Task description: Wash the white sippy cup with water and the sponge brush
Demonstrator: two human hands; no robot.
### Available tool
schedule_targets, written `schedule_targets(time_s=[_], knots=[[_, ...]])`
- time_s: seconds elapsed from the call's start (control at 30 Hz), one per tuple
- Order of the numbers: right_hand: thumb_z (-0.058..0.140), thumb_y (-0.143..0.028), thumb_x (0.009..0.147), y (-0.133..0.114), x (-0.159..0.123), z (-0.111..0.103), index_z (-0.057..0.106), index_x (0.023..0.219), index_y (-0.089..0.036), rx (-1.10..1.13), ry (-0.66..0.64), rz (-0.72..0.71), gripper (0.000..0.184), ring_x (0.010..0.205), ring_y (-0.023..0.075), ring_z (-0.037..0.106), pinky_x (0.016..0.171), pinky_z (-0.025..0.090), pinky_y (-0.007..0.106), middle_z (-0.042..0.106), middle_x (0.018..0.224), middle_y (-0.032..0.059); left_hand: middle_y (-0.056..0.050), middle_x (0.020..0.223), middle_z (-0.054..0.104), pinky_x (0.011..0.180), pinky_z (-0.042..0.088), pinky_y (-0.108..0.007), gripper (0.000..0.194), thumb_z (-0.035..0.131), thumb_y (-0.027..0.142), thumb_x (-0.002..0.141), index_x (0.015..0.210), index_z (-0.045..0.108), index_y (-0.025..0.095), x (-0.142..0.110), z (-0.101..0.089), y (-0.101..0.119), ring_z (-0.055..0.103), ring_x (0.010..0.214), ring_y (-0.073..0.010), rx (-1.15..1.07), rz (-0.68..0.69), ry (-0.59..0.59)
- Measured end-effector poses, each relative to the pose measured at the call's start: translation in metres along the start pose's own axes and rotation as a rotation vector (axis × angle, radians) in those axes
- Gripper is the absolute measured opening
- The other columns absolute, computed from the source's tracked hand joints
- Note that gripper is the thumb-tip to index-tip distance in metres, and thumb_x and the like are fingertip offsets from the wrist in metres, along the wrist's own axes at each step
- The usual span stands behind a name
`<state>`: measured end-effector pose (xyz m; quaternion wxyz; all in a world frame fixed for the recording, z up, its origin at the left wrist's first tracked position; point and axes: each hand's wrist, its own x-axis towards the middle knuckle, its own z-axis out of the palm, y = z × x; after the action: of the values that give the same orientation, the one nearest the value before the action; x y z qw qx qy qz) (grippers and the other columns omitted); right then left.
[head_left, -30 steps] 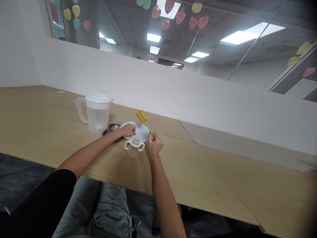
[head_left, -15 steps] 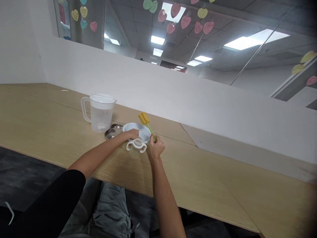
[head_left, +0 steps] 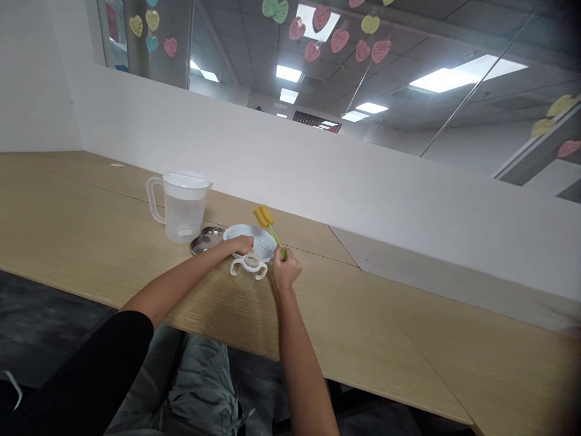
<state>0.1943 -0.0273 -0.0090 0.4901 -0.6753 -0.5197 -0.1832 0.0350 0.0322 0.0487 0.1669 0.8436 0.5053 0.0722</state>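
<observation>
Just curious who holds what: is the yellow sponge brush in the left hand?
No, the right hand grips the yellow sponge brush by its green handle.

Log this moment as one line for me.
right hand: grips sponge brush | left hand: at white bowl, grasp unclear | two-handled bottle: upright, in front of bowl

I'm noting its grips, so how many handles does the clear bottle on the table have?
2: one white handle at the picture-left side of the bottle, another white handle at its picture-right side, nearer the right hand. None seem hidden.
</observation>
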Motion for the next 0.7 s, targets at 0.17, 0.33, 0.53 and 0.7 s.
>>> schedule_targets(time_s=[0.17,0.33,0.53,0.7], knots=[[0.042,-0.044,0.090,-0.001,0.002,-0.001,0.067,0.074,-0.016,-0.003,-0.007,0.017,0.040,0.049,0.0113,0.040,0.053,0.021,0.024,0.056,0.055,0.0035,-0.011,0.113,0.067,0.078,0.048,-0.026,0.046,0.066,0.025,0.065,0.109,0.061,0.017,-0.003,-0.009,-0.002,0.062,0.099,-0.0240,0.028,0.028,-0.039],[0.044,-0.043,0.089,-0.002,0.002,-0.001,0.068,0.075,-0.016,0.000,-0.006,0.032,0.039,0.049,0.0109,0.039,0.054,0.020,0.024,0.056,0.054,0.0031,-0.008,0.116,0.066,0.079,0.047,-0.024,0.045,0.065,0.026,0.067,0.111,0.063,0.021,-0.008,-0.016,0.001,0.062,0.100,-0.0220,0.052,0.068,-0.064],[0.041,-0.045,0.090,-0.001,0.003,0.000,0.067,0.072,-0.016,-0.007,-0.010,0.018,0.042,0.048,0.0106,0.038,0.054,0.020,0.024,0.053,0.052,0.0021,-0.009,0.112,0.067,0.075,0.046,-0.023,0.044,0.063,0.027,0.069,0.111,0.064,0.019,-0.013,-0.020,0.002,0.063,0.095,-0.0220,0.085,0.075,-0.081],[0.042,-0.044,0.090,-0.002,0.004,-0.001,0.066,0.073,-0.016,-0.013,-0.016,0.008,0.041,0.049,0.0102,0.038,0.053,0.020,0.024,0.053,0.053,0.0016,-0.008,0.102,0.070,0.067,0.045,-0.022,0.036,0.063,0.029,0.069,0.103,0.065,0.018,-0.012,-0.019,0.004,0.064,0.087,-0.0207,0.100,0.057,-0.083]])
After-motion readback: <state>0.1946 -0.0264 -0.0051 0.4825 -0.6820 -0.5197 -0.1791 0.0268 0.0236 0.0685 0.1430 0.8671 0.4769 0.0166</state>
